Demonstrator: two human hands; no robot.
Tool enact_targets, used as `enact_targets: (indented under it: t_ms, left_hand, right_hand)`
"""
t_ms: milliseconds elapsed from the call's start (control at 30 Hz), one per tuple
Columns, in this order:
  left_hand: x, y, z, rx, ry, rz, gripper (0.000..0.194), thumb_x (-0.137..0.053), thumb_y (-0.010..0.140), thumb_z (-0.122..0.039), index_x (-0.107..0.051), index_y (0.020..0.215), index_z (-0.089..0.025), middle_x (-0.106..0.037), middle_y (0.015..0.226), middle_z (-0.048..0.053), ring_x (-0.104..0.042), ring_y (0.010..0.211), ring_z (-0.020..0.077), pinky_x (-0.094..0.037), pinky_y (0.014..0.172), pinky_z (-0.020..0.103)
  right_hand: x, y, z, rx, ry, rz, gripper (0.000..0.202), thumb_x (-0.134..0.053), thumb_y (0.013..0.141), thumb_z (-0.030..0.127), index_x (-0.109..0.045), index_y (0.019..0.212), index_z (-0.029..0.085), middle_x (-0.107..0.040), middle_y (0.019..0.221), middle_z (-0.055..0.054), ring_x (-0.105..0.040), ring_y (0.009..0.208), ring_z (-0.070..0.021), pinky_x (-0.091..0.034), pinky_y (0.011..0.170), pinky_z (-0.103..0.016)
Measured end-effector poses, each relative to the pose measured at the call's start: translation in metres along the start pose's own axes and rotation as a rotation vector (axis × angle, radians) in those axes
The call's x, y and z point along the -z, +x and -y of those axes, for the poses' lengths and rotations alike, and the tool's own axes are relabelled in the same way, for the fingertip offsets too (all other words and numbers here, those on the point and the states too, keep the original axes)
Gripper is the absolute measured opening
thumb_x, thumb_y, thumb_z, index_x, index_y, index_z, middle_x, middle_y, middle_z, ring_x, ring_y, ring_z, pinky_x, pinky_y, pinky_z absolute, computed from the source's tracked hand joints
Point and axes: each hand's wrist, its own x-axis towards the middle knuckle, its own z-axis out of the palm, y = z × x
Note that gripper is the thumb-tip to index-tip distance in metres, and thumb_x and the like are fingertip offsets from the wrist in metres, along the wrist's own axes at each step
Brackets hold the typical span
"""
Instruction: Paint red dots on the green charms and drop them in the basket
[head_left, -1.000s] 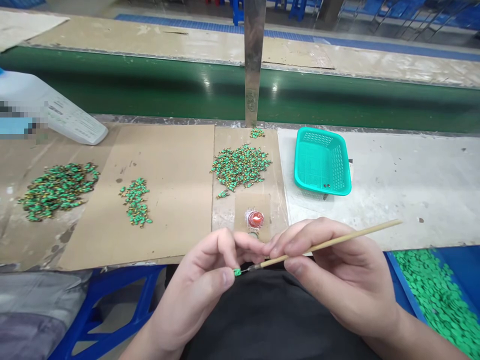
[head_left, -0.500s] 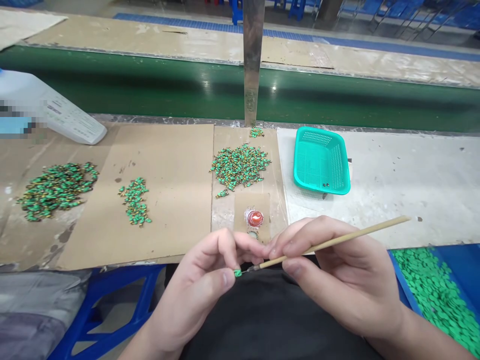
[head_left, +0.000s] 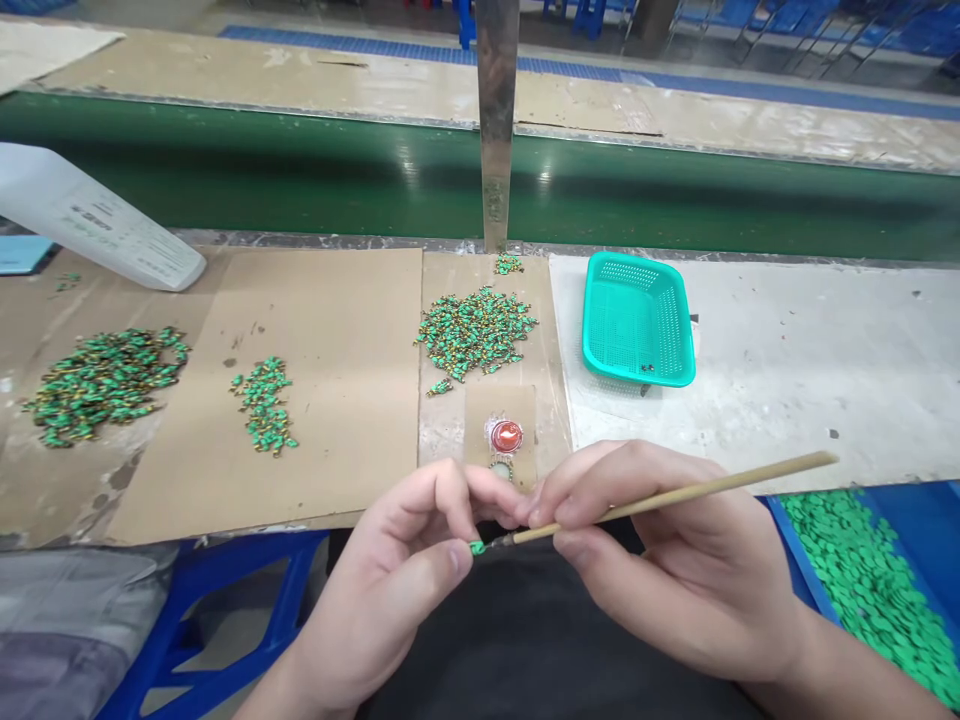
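Note:
My left hand [head_left: 409, 565] pinches a tiny green painted piece [head_left: 477, 548] between thumb and forefinger. In my right hand [head_left: 660, 560] is a thin paintbrush [head_left: 697, 490] with a pale wooden handle, held like a pen. Its fine tip meets the green piece or lies very close to it; the exact contact is too small to tell. Fingertips of both hands come together above the brush. Just beyond them on a cardboard patch sits a small round pot of red-brown paint [head_left: 506, 436], with another small round container [head_left: 501, 470] partly hidden by my fingers.
Heaps of small green-and-gold pieces lie on the cardboard in the middle [head_left: 476, 330], left of it [head_left: 264, 405] and far left [head_left: 109, 385]. A turquoise basket [head_left: 637, 372] stands right. A white bottle [head_left: 112, 225] leans in at left. Green discs [head_left: 862, 570] fill a blue tray at lower right.
The view has shifted slightly, so the table things sit a little further left. The brush handle's far end has dipped slightly. Both hands keep their hold.

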Motion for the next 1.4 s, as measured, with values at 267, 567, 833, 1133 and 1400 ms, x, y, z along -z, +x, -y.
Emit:
enact_targets:
  t_ms: [267, 567, 833, 1133, 1400]
  left_hand:
    - [0.0, 0.001, 0.001, 0.008, -0.064, 0.031, 0.015, -0.089, 0.101, -0.036, -0.083, 0.093, -0.025, -0.089, 0.113, 0.005, -0.08, 0.109, 0.0221, -0.061, 0.1, 0.027]
    - [0.001, 0.003, 0.003, 0.023, -0.142, 0.072, 0.011, -0.089, 0.102, -0.034, -0.086, 0.096, -0.026, -0.091, 0.118, 0.005, -0.082, 0.121, 0.0267, -0.061, 0.103, 0.03]
    - [-0.001, 0.004, 0.001, 0.031, -0.149, 0.064, 0.011, -0.09, 0.1, -0.035, -0.087, 0.095, -0.026, -0.091, 0.117, 0.005, -0.082, 0.118, 0.025, -0.062, 0.101, 0.029]
    - [0.001, 0.001, 0.001, 0.028, -0.154, 0.065, 0.009, -0.09, 0.101, -0.034, -0.088, 0.096, -0.026, -0.092, 0.12, 0.005, -0.083, 0.118, 0.0231, -0.062, 0.101, 0.026]
    - [0.012, 0.001, 0.005, 0.031, -0.149, 0.063, 0.007, -0.088, 0.102, -0.033, -0.087, 0.098, -0.027, -0.091, 0.125, 0.003, -0.085, 0.112, 0.0206, -0.065, 0.106, 0.027]
  right_hand:
    - [-0.003, -0.003, -0.005, -0.054, 0.12, -0.056, 0.019, -0.078, 0.104, 0.007, -0.077, 0.111, 0.025, -0.084, 0.099, -0.005, -0.082, 0.088, -0.0218, -0.073, 0.085, -0.038]
    - [-0.004, -0.006, -0.006, -0.074, 0.212, -0.059, 0.022, -0.078, 0.106, 0.006, -0.078, 0.116, 0.026, -0.085, 0.104, -0.004, -0.085, 0.096, -0.0233, -0.073, 0.091, -0.041]
    - [-0.004, -0.007, -0.006, -0.075, 0.199, -0.061, 0.023, -0.079, 0.105, 0.005, -0.078, 0.116, 0.025, -0.085, 0.105, -0.004, -0.085, 0.097, -0.0231, -0.073, 0.09, -0.039]
    - [-0.005, -0.004, -0.006, -0.076, 0.19, -0.068, 0.02, -0.079, 0.105, 0.007, -0.079, 0.114, 0.025, -0.086, 0.104, -0.005, -0.086, 0.096, -0.0234, -0.073, 0.089, -0.038]
    - [0.007, 0.001, -0.009, -0.042, 0.324, -0.25, 0.009, -0.086, 0.107, 0.017, -0.083, 0.109, 0.025, -0.082, 0.093, -0.003, -0.082, 0.083, -0.0197, -0.071, 0.075, -0.033]
